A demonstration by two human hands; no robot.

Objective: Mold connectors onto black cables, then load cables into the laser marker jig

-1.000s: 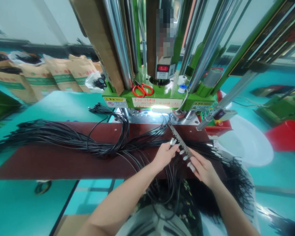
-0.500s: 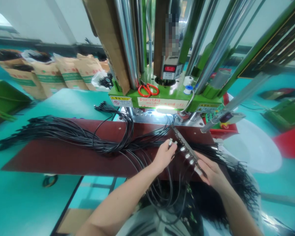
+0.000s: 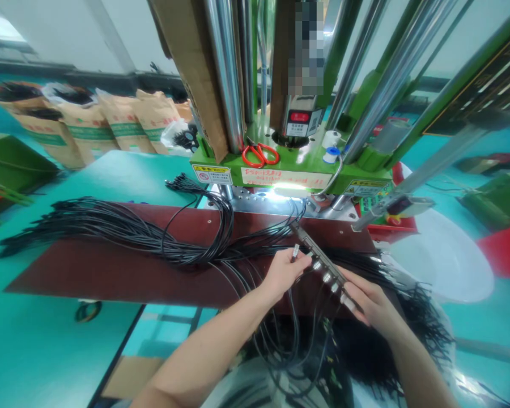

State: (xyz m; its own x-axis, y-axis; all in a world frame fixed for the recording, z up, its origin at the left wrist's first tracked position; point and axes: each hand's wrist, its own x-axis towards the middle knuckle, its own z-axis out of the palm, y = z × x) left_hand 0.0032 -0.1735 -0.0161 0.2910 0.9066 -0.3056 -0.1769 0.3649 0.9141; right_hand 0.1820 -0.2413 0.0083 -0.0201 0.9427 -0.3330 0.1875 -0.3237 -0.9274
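My right hand [image 3: 372, 297] grips the lower end of a long, dark metal bar fixture [image 3: 318, 249], held at a slant above the brown board. Several silver cable plugs [image 3: 326, 277] sit in a row along the bar's near side, their black cables hanging down. Between the fingers of my left hand [image 3: 283, 272] is a cable with a silver plug [image 3: 296, 250] pointing up. Its thumb and fingertips are at the bar's upper part; a second plug there is partly hidden by them. A large bundle of black cables [image 3: 153, 235] lies to the left.
Behind the brown board [image 3: 110, 277] stands a green press machine [image 3: 225, 167] with a lit work area. Red-handled scissors [image 3: 260, 155] lie on its ledge. More cables [image 3: 420, 317] pile at the right by a white basin [image 3: 450, 255]. Paper sacks [image 3: 85, 127] stand at the back left.
My left hand has moved slightly right and down, bringing its fingertips up against the bar. The whole view has shifted a little; the right hand keeps its hold.
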